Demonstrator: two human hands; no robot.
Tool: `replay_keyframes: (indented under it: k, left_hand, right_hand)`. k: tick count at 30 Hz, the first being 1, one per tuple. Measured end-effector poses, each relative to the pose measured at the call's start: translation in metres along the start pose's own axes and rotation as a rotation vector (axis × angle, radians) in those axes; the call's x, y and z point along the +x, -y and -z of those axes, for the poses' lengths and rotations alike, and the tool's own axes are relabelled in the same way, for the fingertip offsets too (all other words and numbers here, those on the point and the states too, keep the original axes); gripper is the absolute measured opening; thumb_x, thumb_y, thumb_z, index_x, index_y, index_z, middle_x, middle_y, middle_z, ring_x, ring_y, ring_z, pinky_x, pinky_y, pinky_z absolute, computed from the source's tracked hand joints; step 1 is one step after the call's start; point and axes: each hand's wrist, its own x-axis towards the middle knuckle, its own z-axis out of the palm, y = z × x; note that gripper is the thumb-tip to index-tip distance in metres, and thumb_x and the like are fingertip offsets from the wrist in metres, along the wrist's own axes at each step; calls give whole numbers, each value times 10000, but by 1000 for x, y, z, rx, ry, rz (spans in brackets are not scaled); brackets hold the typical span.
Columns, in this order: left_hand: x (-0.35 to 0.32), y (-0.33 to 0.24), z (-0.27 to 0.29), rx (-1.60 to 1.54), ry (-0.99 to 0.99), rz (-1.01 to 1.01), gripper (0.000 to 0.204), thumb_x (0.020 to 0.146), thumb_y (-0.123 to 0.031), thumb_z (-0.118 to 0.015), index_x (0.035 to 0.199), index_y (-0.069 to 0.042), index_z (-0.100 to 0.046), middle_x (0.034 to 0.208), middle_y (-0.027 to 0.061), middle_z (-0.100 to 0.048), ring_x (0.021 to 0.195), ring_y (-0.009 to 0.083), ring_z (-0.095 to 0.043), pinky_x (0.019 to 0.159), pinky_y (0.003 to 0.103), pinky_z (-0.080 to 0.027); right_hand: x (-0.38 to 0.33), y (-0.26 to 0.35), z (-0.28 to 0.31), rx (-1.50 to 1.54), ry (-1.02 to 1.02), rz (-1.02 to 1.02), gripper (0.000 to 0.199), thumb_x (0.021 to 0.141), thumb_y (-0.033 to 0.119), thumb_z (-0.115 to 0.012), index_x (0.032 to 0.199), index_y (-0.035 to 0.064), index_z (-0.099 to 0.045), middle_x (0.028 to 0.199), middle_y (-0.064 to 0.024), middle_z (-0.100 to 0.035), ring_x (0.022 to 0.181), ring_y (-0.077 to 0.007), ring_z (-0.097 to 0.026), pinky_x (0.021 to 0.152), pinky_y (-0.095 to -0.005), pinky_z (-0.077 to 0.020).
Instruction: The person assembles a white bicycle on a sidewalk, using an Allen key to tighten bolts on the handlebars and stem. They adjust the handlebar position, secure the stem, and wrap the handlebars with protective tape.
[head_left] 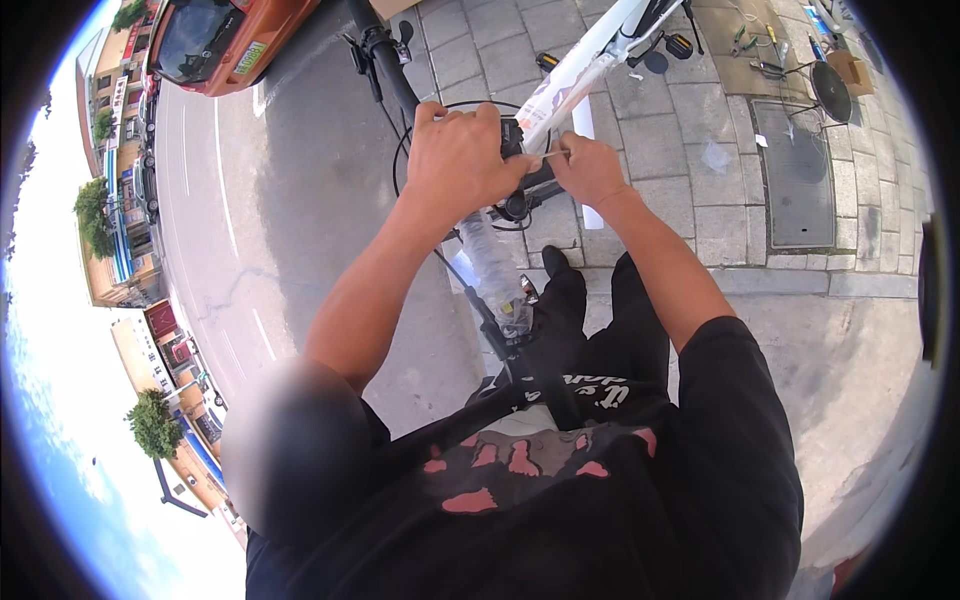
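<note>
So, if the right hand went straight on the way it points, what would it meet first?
Probably the white bicycle frame, up and left of the right hand, though depth is unclear from this single view.

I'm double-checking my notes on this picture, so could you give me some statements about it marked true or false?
1. An orange car is left of the white bicycle frame. True.
2. The right grip pinches a thin strip. True.
3. Long sleeves cover the forearms. False: both forearms are bare.
4. A round black stool stands left of the bicycle frame. False: the round black stool is to its right.
</note>
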Motion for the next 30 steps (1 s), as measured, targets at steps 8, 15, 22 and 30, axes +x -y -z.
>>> replay_keyframes:
  k: [8, 15, 22, 30]
  left_hand:
    - [4, 9, -9, 19, -30, -38, 714, 851, -636, -843, 1039, 41, -721, 807, 224, -777, 870, 410, -765, 1108, 474, -460]
    - [4, 4, 0, 41, 23, -34, 756, 805, -681, -856, 1022, 30, -718, 821, 221, -782, 839, 382, -765, 1080, 457, -483]
    - [1, 10, -6, 37, -29, -59, 792, 767, -711, -875, 1024, 24, -727, 832, 206, -788, 832, 386, -757, 1041, 437, -514]
    - [3, 9, -8, 37, -43, -76, 740, 827, -673, -846, 1025, 26, -703, 826, 188, -785, 906, 367, -786, 1039, 449, -466]
  right_hand:
    - [1, 0, 38, -107, -130, 361, 210, 957, 255, -725, 936, 46, -730, 895, -157, -743, 863, -409, -719, 795, -505, -560]
    - [-6, 11, 44, 231, -74, 406, 217, 926, 230, -779, 844, 63, -668, 844, -114, -698, 814, -366, -686, 775, -469, -517]
    - [-13, 34, 86, 64, -134, 493, 247, 975, 298, -786, 878, 82, -716, 862, -105, -700, 822, -370, -692, 777, -482, -526]
    - [-3, 39, 121, -183, 12, 544, 302, 1013, 381, -776, 903, 99, -771, 840, -89, -709, 761, -342, -728, 648, -483, -548]
